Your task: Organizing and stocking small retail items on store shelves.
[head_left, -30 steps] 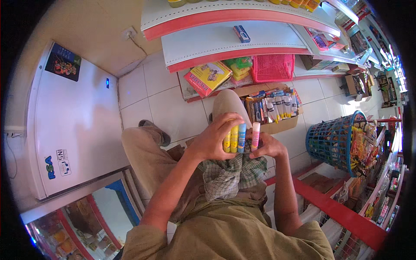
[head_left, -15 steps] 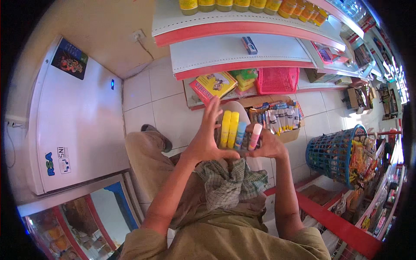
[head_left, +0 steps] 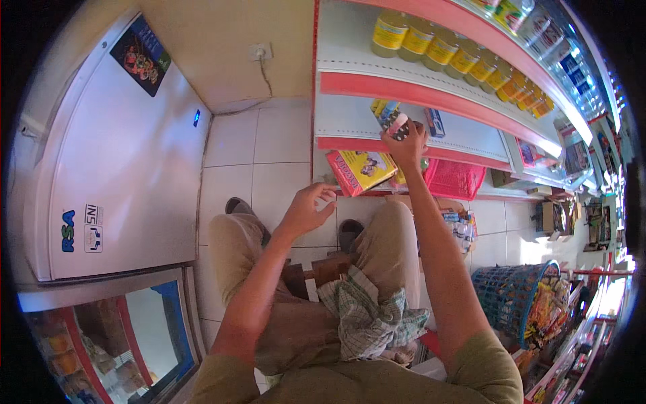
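My right hand [head_left: 408, 143] reaches over the lower shelf, its fingers closed on a small dark display tray [head_left: 386, 120] of slim capped tubes. A pink tube [head_left: 398, 124] with a pale cap shows beside my fingers, and yellow ones are at the tray's far end. Whether the tray touches the shelf, I cannot tell. My left hand [head_left: 311, 207] is empty, its fingers loosely curled and apart, close to a yellow and red box [head_left: 363, 170] below the shelf edge. A small blue and white box [head_left: 435, 122] lies on the shelf, just right of my right hand.
Yellow-labelled bottles [head_left: 441, 50] line the shelf above. A pink basket [head_left: 457, 176] sits under the lower shelf, near a carton of tubes [head_left: 460, 229]. At right stands a blue laundry-type basket [head_left: 515, 296] full of packets; at left, a white chest freezer [head_left: 128, 161]. A checked cloth [head_left: 373, 316] lies on my lap.
The tray of tubes has gone from between both hands above my lap forward to the lower shelf, in my right hand. My left hand has let go of it. The view has shifted too.
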### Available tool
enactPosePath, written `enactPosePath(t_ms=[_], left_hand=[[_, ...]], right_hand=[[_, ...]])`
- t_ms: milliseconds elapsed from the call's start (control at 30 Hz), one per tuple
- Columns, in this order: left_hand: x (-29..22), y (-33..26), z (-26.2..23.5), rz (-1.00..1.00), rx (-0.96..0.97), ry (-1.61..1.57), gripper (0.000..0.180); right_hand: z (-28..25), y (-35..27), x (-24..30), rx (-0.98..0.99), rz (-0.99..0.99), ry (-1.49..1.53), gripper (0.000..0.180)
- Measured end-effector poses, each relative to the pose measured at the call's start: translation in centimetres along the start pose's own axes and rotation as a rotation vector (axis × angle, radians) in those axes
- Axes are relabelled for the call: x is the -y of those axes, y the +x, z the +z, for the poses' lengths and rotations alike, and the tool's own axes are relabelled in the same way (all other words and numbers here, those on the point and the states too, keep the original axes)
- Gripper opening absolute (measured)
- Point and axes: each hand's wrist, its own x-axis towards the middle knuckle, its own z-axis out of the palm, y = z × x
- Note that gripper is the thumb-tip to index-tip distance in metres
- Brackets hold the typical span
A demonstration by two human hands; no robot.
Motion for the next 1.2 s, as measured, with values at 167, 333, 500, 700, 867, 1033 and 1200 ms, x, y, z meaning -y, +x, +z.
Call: enactPosePath(t_ms=[167,333,500,700,867,1033,1200], left_hand=[[0.5,-0.8,-0.7,0.171,-0.008,0.064,0.025],[0.7,-0.8,-1.0,0.153,0.015,0.07,0.022],[1.7,-0.9,-0.7,0.105,-0.005,0.08,0.023],[2.9,-1.3,0.5,-0.069,0.111,0.145,0.023],[2.3,-1.1,4.1,-0.099,0.231,0.177,0.022],[3.1,-2.4,5.9,-0.14,0.296,0.273,0.019],[4.3,-3.4,7.2,-0.258,0.297,0.277,0.018]], right_hand=[[4.4,2.0,0.4,0.079,-0.054,-0.077,0.076],[5.5,2.1,-0.5,0.156,-0.047,-0.228,0.073],[4.9,1.7,-0.5,0.186,-0.048,-0.219,0.074],[1.2,-3.5,-3.8,-0.093,-0.024,-0.065,0.055],[-3.5,-8.7,-22.3,-0.024,0.18,-0.016,0.025],[-6.3,-13.6,-32.5,0.152,0.372,-0.316,0.041],[-6.2,-12.3,-34.6,0.316,0.611,-0.549,0.056]])
